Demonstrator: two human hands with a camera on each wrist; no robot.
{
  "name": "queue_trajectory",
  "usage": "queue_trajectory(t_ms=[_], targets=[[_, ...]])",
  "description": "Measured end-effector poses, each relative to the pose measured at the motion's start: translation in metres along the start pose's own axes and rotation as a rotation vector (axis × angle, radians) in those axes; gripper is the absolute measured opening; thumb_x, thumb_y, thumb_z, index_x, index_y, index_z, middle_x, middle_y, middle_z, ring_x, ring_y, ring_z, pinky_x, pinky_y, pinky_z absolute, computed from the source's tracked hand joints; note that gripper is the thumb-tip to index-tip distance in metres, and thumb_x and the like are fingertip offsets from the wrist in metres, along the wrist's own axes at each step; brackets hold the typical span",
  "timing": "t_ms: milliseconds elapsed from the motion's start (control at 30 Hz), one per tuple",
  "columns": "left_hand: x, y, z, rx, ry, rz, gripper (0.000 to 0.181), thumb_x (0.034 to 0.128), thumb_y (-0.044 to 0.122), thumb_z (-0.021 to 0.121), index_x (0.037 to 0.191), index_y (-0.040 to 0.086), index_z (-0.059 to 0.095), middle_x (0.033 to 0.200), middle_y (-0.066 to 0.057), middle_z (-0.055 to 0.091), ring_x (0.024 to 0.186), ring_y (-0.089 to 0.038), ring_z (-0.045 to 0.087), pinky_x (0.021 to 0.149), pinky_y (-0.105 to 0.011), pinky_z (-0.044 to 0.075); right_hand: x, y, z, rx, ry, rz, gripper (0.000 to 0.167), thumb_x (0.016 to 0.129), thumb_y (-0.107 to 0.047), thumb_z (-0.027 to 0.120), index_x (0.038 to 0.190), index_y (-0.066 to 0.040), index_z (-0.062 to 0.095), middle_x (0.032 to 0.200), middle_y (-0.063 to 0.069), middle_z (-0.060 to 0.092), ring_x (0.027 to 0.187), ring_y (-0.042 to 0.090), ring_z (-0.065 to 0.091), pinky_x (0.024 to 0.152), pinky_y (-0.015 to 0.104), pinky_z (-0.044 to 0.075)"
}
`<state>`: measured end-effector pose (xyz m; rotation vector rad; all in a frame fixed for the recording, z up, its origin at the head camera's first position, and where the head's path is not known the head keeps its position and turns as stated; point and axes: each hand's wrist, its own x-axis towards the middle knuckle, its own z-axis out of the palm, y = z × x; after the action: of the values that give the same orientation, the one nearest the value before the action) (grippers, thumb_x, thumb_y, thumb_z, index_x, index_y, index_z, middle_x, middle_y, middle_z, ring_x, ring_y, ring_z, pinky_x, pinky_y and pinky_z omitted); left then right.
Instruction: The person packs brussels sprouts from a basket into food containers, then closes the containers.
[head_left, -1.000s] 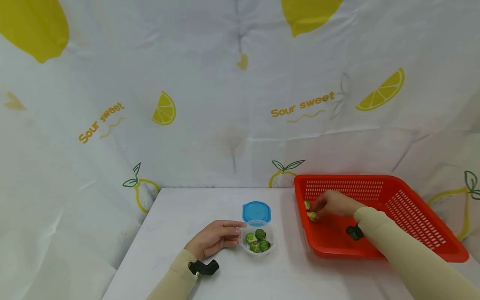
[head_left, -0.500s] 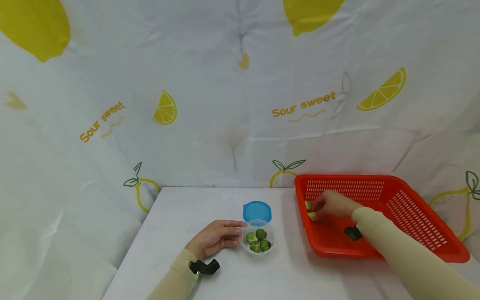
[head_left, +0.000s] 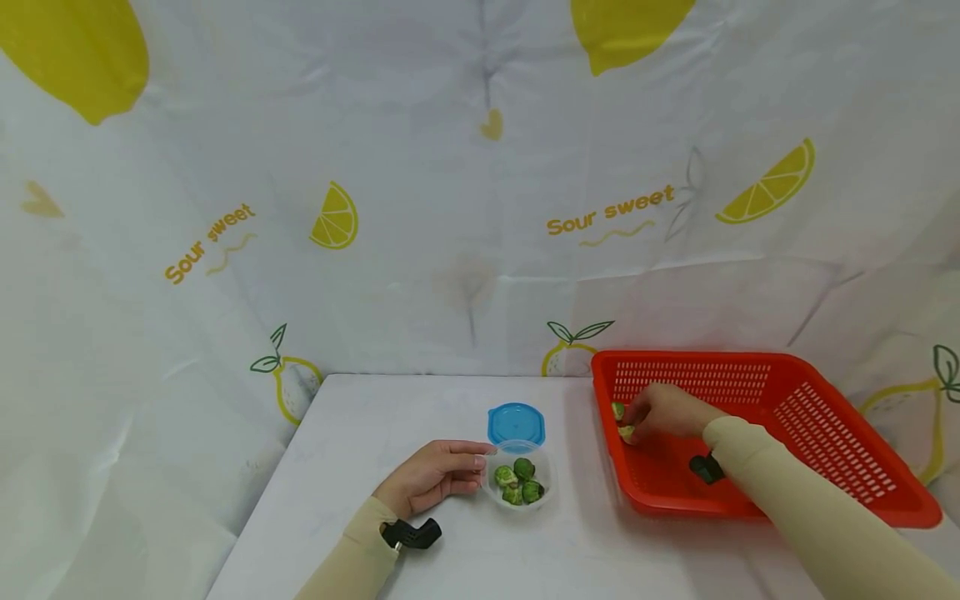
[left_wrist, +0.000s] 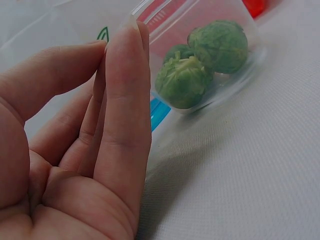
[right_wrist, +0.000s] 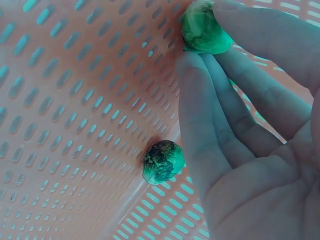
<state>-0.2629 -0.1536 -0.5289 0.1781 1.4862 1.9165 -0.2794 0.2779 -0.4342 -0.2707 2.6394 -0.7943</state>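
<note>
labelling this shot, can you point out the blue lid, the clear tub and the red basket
Blue lid (head_left: pixel 516 422): head view, middle of its upward face.
Clear tub (left_wrist: pixel 206 13): left wrist view, its wall near the picture's top.
Red basket (head_left: pixel 671 468): head view, bare part of its floor.

Four green Brussels sprouts (head_left: pixel 524 469) sit in an upright clear tub (head_left: pixel 544 468); a pinched, yellowish sprout (head_left: pixel 626 433) and a dark-mottled sprout (right_wrist: pixel 162 162) are near the left edge of the red basket (head_left: pixel 675 506).

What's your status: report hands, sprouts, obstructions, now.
Left hand touching clear tub. Right hand pinching a sprout in red basket. Four sprouts in tub, another loose one in basket. Nothing visibly blocking either hand.
</note>
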Motion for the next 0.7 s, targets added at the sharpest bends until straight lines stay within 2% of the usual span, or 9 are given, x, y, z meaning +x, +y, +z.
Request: queue_trajectory(t_ms=[333, 700], targets=[[0.001, -0.0012, -0.0013, -0.007, -0.006, 0.005, 0.048, 0.1007, 0.009, 0.076, 0.147, 0.002, 0.065, 0.104, -0.002, 0.078, 0.087, -0.009, 0.078, 0.081, -0.022, 0.066, 0.0008, -0.0012, 0.0, -0.005, -0.009, 0.03, 0.027, 0.09, -0.02, 0.089, 0.113, -0.009, 0.082, 0.1, 0.002, 0.075, 0.095, 0.022, 0.063, 0.092, 0.044, 0.063], [0.0004, -0.0009, 0.0001, -0.001, 0.001, 0.01, 0.048, 0.1008, 0.009, 0.075, 0.147, 0.001, 0.065, 0.104, -0.003, 0.078, 0.086, -0.009, 0.078, 0.081, -0.022, 0.066, 0.0, -0.002, 0.0001, -0.012, -0.013, 0.02, 0.025, 0.089, -0.022, 0.09, 0.11, -0.01, 0.081, 0.099, 0.001, 0.074, 0.095, 0.02, 0.063, 0.09, 0.041, 0.062]])
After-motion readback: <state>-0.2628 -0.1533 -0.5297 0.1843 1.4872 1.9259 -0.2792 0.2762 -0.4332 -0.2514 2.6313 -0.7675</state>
